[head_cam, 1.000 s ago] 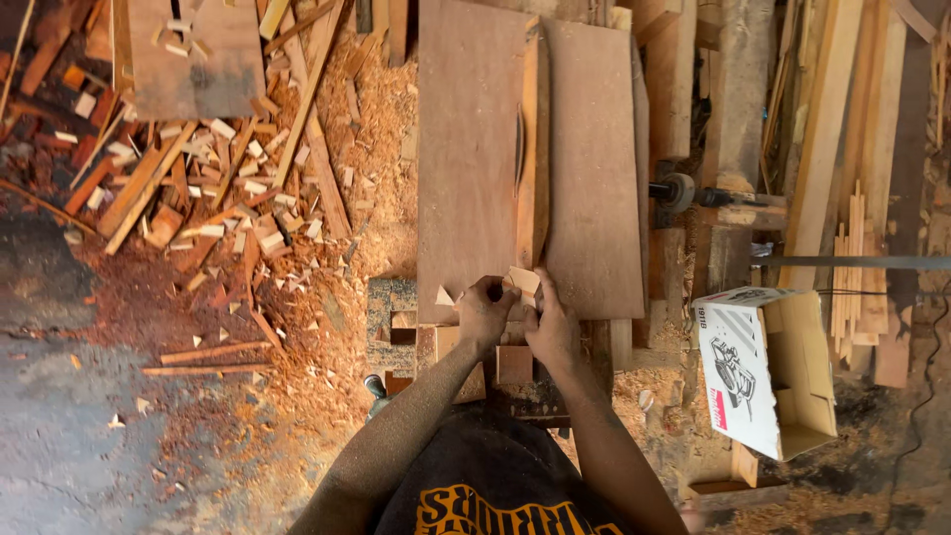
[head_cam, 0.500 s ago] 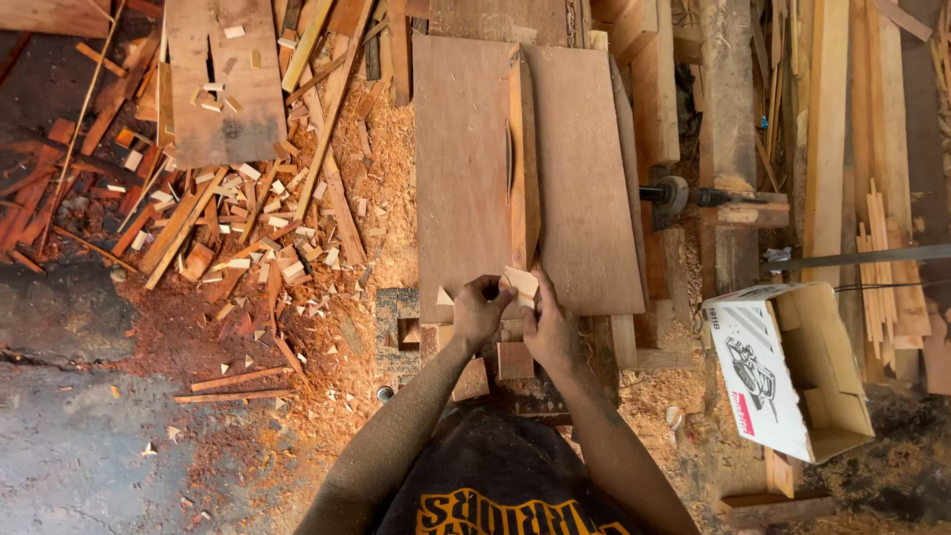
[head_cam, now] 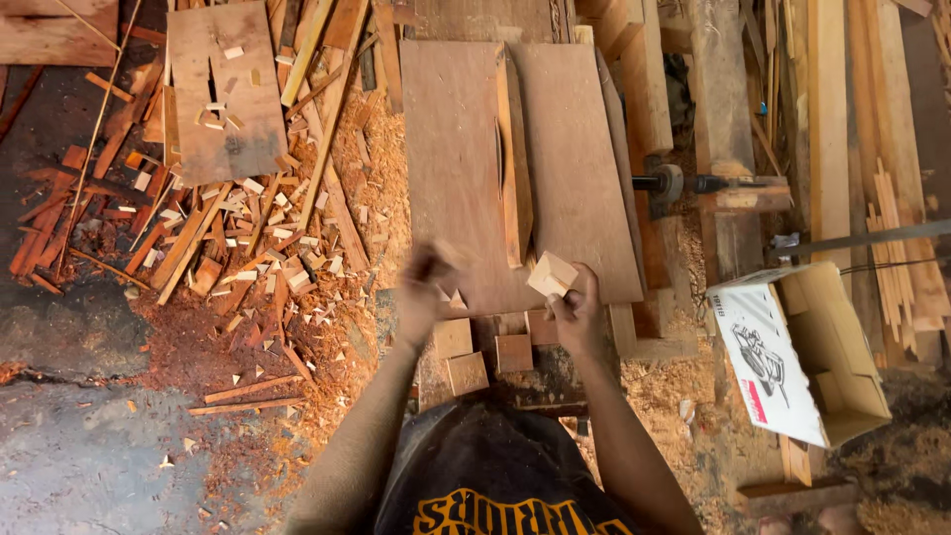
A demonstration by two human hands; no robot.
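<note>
Head view: my right hand [head_cam: 580, 315] closes its grip on a small pale wood block [head_cam: 552, 273] at the near edge of the saw table [head_cam: 456, 188], at 5 o'clock from the upright fence [head_cam: 513, 159]. My left hand [head_cam: 424, 285], at 9 o'clock from the block and apart from it, is motion-blurred, so I cannot tell its grip. Cut squares [head_cam: 466, 373] lie at 6 o'clock, offcuts [head_cam: 238, 228] at 9 o'clock, an open cardboard box [head_cam: 802, 352] at 3 o'clock

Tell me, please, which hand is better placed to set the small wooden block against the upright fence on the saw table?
Probably the right hand: it holds the small wooden block just beside the near end of the upright fence. The left hand is blurred, apparently empty, and farther from the fence.
</note>
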